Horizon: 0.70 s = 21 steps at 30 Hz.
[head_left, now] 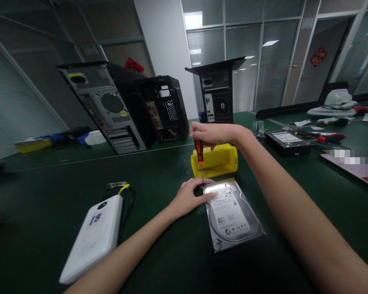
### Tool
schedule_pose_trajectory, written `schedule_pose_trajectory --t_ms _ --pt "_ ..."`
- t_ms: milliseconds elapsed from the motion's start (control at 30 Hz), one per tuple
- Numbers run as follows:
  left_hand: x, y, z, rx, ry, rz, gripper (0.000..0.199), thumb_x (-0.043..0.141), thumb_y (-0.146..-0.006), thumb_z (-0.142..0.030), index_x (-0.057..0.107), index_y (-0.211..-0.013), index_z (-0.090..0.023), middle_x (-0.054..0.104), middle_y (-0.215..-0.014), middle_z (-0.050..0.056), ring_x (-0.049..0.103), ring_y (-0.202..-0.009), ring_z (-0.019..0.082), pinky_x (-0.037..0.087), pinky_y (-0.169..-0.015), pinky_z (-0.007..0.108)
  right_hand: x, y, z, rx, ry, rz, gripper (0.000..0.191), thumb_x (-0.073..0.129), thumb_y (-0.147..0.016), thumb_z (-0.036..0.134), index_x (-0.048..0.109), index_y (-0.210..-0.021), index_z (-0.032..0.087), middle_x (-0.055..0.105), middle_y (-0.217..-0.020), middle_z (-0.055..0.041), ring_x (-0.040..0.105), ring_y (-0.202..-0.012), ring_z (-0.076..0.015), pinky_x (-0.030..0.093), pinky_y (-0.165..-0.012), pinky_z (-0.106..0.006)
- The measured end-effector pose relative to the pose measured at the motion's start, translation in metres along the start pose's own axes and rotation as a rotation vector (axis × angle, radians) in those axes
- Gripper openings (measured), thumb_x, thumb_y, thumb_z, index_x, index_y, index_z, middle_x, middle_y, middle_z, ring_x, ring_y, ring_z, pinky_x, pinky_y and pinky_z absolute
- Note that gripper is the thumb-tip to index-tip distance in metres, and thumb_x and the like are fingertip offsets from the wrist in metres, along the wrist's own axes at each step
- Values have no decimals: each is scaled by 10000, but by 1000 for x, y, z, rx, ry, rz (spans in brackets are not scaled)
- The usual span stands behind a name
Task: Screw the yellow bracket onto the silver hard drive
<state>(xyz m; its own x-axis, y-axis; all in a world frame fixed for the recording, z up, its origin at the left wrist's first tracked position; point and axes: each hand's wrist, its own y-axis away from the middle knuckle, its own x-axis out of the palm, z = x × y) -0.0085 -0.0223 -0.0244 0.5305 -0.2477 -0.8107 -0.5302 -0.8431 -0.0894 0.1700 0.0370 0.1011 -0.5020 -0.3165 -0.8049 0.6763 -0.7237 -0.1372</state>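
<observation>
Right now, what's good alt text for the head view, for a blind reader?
A right hand holds an orange-and-black screwdriver upright at a corner of a hard drive that the left hand touches. Beyond are a yellow bin and computer cases on a green table.

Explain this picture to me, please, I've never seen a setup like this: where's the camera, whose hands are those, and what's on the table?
There is no robot here. One camera, worn on a person's head, looks forward and down at their own bare hands.

The right hand grips a red and black screwdriver, upright, its tip at the far left corner of a silver hard drive. The left hand rests on that same corner, thumb on top. Whether the tip sits in a screw is too small to tell.

On the green table, a yellow bin stands just beyond the drive. To the left lies a white device marked 18; computer cases stand at the back.
</observation>
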Motion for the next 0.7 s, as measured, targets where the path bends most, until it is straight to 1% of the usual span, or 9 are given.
schedule_pose_trajectory --t_ms 167,300,500,600,700 --pt "0 0 0 -8 -8 -3 492 558 -782 -566 602 -1166 -262 608 -1192 39 521 -1076 254 367 -946 406 1 0 -1 18 0 -9 169 343 -913 352 325 -932 185 483 -636 -2 457 -468 -96 382 -415 -197" --pt "2 -1 3 14 -6 -8 484 570 -780 -557 606 -1157 -255 615 -1176 38 528 -1060 245 369 -942 393 1 0 2 38 8 -4 177 327 -922 347 312 -938 171 505 -585 -4 441 -420 -95 382 -400 -206" --pt "3 -1 5 21 6 -14 480 574 -781 -551 603 -1159 -258 613 -1177 36 522 -1068 240 365 -945 389 3 2 9 16 -35 -11 191 360 -921 364 314 -907 179 461 -552 26 440 -419 -88 386 -406 -205" --pt "3 -1 5 12 7 -10 487 573 -780 -553 601 -1164 -255 610 -1185 41 521 -1071 242 364 -944 389 3 3 9 5 -28 -38 226 398 -903 399 327 -886 185 479 -589 15 461 -453 -90 380 -407 -198" --pt "2 -1 4 8 8 -9 489 568 -783 -555 600 -1169 -256 609 -1184 43 523 -1065 244 369 -936 385 1 2 6 -16 38 -117 279 469 -858 446 380 -840 182 551 -724 -29 514 -549 -102 407 -438 -201"
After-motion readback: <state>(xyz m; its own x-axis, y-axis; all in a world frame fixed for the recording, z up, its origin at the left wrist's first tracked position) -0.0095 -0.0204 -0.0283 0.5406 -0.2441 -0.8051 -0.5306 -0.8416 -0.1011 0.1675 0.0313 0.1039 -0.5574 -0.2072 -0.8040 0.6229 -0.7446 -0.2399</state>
